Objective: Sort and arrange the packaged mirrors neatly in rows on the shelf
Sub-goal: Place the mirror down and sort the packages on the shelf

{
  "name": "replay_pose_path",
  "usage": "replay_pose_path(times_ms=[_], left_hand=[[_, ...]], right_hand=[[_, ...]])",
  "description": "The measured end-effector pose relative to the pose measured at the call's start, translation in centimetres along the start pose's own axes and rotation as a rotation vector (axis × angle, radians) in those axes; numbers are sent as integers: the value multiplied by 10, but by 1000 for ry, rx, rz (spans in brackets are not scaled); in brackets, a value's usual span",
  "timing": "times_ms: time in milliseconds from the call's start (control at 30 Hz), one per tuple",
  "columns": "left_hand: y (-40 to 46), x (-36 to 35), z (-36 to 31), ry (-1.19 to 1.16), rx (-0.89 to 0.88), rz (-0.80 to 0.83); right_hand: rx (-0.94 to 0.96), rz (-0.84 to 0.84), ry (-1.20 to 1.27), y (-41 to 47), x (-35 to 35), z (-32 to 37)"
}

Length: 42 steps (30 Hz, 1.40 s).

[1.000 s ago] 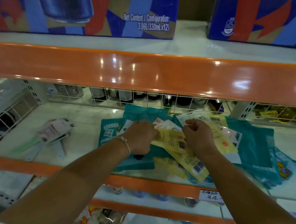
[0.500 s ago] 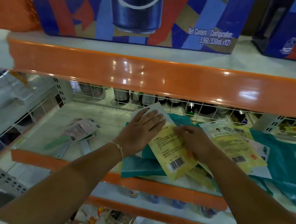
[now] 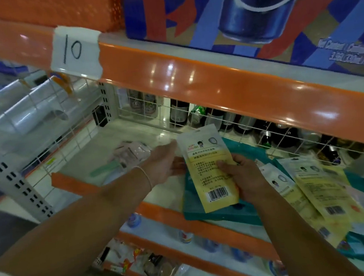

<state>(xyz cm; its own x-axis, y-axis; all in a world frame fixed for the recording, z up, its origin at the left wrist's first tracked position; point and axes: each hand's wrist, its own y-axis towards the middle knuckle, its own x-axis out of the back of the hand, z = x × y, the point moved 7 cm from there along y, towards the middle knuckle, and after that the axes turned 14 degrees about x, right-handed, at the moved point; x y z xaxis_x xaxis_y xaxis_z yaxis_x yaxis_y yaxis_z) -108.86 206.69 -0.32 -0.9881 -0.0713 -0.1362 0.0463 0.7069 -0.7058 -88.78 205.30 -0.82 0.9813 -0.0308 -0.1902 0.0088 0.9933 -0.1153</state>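
Note:
A yellow-and-white packaged mirror (image 3: 208,171) with a barcode is lifted above the white shelf (image 3: 102,150). My right hand (image 3: 244,176) grips its right edge, thumb on the front. My left hand (image 3: 163,162) is at its left edge, palm turned up, fingers straight under the packet. Beneath lies a teal packet (image 3: 219,214) at the shelf's front lip. More yellow packets (image 3: 322,193) and teal ones are heaped to the right. A pinkish packet with green handled items (image 3: 129,156) lies to the left.
An orange shelf rail (image 3: 193,79) with a "10" label (image 3: 74,50) hangs overhead. A white wire grid (image 3: 231,128) backs the shelf, with dark bottles behind it. A wire divider stands at the left. Lower shelves hold small goods.
The yellow packet has been lifted off the pile and shifted left, now held nearly upright. My left hand moved from lying flat on top to its left edge, palm up. The view swung left.

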Motion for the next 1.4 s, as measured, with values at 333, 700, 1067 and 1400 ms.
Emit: replay_pose_path(times_ms=[333,700,1067,1400], left_hand=[[15,58,13,16,-3,-82],[19,160,-8,-80,-38,-367],[20,152,-13,-48,-60,-241],[21,46,-12,377,-164,-49]], right_hand=[[76,97,-348,13,-69,-22],[189,58,-585,34,-121,-34],[176,12,-547,33,-131,-30],[93,-51,-380,4,-68,-21]])
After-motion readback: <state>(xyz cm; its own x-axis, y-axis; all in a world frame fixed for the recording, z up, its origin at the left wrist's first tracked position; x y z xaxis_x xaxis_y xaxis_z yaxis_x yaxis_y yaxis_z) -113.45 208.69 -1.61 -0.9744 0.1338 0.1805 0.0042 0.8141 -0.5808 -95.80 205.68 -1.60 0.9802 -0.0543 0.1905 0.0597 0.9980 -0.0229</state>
